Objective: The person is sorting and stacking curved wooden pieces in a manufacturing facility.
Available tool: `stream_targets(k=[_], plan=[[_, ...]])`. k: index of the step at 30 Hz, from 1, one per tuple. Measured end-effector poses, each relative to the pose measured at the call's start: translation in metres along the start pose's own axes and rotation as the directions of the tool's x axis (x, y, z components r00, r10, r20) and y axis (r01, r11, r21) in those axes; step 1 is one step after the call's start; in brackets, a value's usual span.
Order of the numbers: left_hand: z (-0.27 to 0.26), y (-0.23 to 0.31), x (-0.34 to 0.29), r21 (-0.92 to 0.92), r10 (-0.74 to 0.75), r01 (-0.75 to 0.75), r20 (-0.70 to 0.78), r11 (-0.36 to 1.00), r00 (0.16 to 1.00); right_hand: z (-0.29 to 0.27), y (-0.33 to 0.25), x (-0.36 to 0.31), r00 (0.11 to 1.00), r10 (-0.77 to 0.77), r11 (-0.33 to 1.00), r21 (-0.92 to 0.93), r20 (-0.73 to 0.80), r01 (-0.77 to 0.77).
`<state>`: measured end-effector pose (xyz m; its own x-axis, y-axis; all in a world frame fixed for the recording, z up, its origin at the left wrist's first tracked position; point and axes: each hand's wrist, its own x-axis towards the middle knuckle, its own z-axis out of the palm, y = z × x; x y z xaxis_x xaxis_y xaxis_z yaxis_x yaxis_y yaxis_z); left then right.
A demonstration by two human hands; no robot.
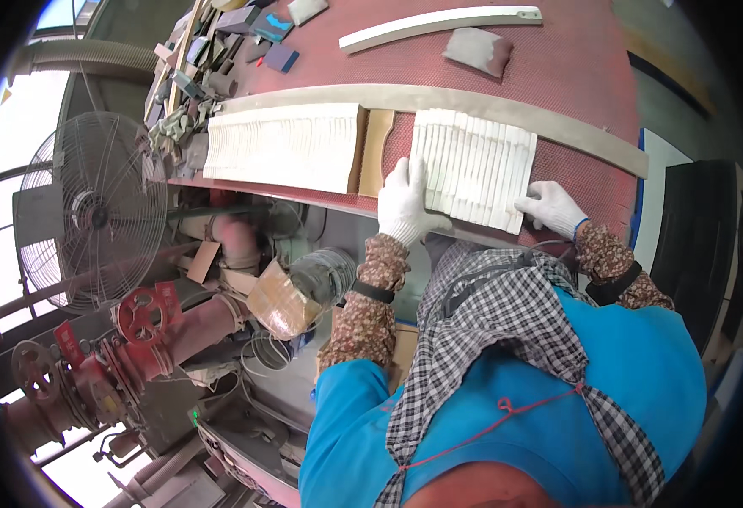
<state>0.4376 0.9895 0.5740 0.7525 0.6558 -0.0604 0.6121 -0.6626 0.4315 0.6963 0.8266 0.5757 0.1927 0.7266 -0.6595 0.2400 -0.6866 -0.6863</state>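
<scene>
On the red textured tabletop a row of white, slightly curved strips point(473, 165) stands packed side by side. My left hand point(401, 199), in a white glove, lies along the row's left end with its fingers stretched and its thumb spread toward me. At the opposite end my gloved right hand point(549, 206) has bent fingers, their tips on the last strip near its front edge. A longer row of similar white strips point(283, 146) sits to the left, untouched. Between the two rows lies a tan curved piece point(377, 144).
Behind the rows runs a long pale bar point(575, 140). Farther back are a curved white piece point(439, 25) and a grey-white pad point(477, 51). Small blocks point(278, 57) crowd the table's far left. A large fan point(92, 212) and red pipework point(168, 330) stand left of the table.
</scene>
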Motion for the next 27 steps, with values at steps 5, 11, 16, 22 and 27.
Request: stream_targets(k=[5,11,16,22,27], plan=[[0.014,0.021,-0.018,0.229,0.191,-0.151,-0.165,0.962,0.968,0.004,0.008,0.002,0.999,-0.017,0.999,0.045,-0.039,0.019],[0.030,0.012,0.009,0.316,0.182,-0.154,-0.059,0.936,0.982,0.000,0.012,0.014,0.997,-0.060,0.998,0.029,-0.040,0.061],[0.030,0.041,-0.007,0.235,0.171,-0.172,0.022,0.957,0.985,-0.002,0.011,0.014,0.997,-0.056,0.998,0.034,-0.055,0.058],[0.056,0.069,0.019,0.203,0.288,-0.297,0.075,0.933,0.955,-0.005,0.009,0.016,0.997,-0.064,0.996,0.058,-0.052,0.067],[0.056,0.073,0.013,0.231,0.295,-0.301,0.063,0.925,0.954,0.000,0.014,0.015,0.994,-0.068,0.996,0.056,-0.083,0.073]])
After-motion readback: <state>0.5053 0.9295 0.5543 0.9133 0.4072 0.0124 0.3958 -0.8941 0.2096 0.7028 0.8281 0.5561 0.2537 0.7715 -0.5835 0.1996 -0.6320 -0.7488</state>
